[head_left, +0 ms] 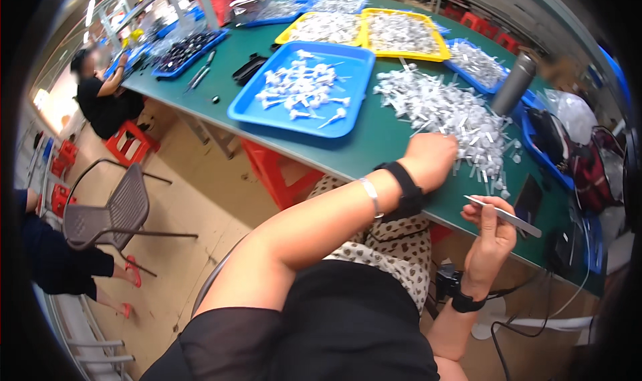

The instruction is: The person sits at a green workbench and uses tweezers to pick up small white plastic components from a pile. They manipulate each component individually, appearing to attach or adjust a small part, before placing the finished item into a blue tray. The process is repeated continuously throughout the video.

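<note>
My left hand (433,159) is closed at the near edge of a large heap of small white plastic parts with thin stems (438,103). Its fingertips are turned away, so what they hold cannot be made out. Nearer the front right edge, my right hand (493,230) grips a slim silver metal tool (511,219), its pointed end toward the left hand. Whether the tool is a pair of tweezers or a blade does not show. Left of the heap stands a blue tray (358,80) with similar white parts spread in it.
Yellow trays (444,52) full of white parts stand behind the blue tray. A grey metal bottle (515,83) rises right of the heap. The green table (184,100) runs far left, where another person (103,100) sits. A chair (110,210) stands on the left.
</note>
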`<move>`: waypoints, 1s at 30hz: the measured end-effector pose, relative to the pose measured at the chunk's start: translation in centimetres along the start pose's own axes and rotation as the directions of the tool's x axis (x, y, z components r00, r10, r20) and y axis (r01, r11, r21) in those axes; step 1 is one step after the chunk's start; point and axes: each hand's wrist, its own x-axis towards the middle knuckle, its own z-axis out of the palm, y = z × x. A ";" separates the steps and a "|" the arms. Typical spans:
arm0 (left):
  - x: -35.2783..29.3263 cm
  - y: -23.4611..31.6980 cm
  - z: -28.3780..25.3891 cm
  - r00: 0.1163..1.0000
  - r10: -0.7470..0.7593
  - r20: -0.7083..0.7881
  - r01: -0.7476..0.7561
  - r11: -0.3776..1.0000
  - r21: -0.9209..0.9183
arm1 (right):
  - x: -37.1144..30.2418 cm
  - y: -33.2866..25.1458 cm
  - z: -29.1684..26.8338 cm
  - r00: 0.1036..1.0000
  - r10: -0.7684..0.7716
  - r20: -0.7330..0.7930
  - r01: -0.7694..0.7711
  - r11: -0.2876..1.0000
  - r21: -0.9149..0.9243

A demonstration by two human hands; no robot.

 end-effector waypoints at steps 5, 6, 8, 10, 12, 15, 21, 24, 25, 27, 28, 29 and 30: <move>-0.7 -1.7 -2.8 0.994 -0.066 0.088 0.066 0.998 0.008 | 0.3 -0.2 -0.6 1.000 -0.001 -0.025 0.002 0.999 0.044; -1.0 -2.3 -3.0 0.993 -0.084 0.085 0.082 0.996 0.021 | 0.3 -0.2 -0.5 1.000 0.002 -0.020 0.000 0.998 0.060; -1.5 -3.2 -3.6 0.992 -0.064 0.104 0.065 0.998 0.001 | 0.2 -0.1 -0.4 1.000 0.010 -0.016 -0.009 0.998 0.065; -2.4 -4.2 -4.0 1.000 0.024 0.012 -0.024 1.000 -0.001 | 0.2 -0.2 -0.3 1.000 0.018 0.007 -0.018 0.999 0.047; -3.3 -4.6 -4.4 0.998 -0.057 -0.012 0.056 0.995 -0.084 | 0.0 -0.3 -0.1 1.000 0.021 0.012 -0.022 0.998 0.058; -4.7 -5.4 -5.1 0.985 -0.122 -0.122 0.094 0.973 -0.212 | -0.2 -0.1 0.3 0.999 0.037 0.028 -0.039 0.996 0.082; -10.9 -2.4 -5.5 0.940 -0.341 -0.015 0.223 0.645 -0.731 | -1.2 0.7 2.2 0.993 0.064 0.102 -0.081 0.981 0.178; -14.5 0.3 -5.1 0.917 -0.390 0.080 0.267 0.452 -0.851 | -1.9 0.8 3.4 0.982 0.069 0.175 -0.109 0.967 0.230; -15.4 0.6 -4.9 0.924 -0.375 0.080 0.256 0.448 -0.857 | -2.2 0.9 3.8 0.979 0.065 0.194 -0.113 0.963 0.245; -16.5 1.3 -4.2 0.929 -0.365 0.054 0.235 0.474 -0.848 | -2.8 0.9 4.3 0.969 0.100 0.226 -0.154 0.960 0.236; -16.6 1.5 -4.1 0.934 -0.356 0.023 0.218 0.519 -0.827 | -3.0 0.9 4.6 0.966 0.106 0.236 -0.161 0.961 0.227; -16.8 1.6 -4.0 0.939 -0.344 -0.006 0.200 0.561 -0.803 | -3.2 0.9 4.9 0.963 0.111 0.245 -0.166 0.962 0.217; -17.0 1.6 -3.7 0.946 -0.321 -0.041 0.169 0.597 -0.784 | -3.4 0.8 5.1 0.958 0.107 0.265 -0.166 0.963 0.214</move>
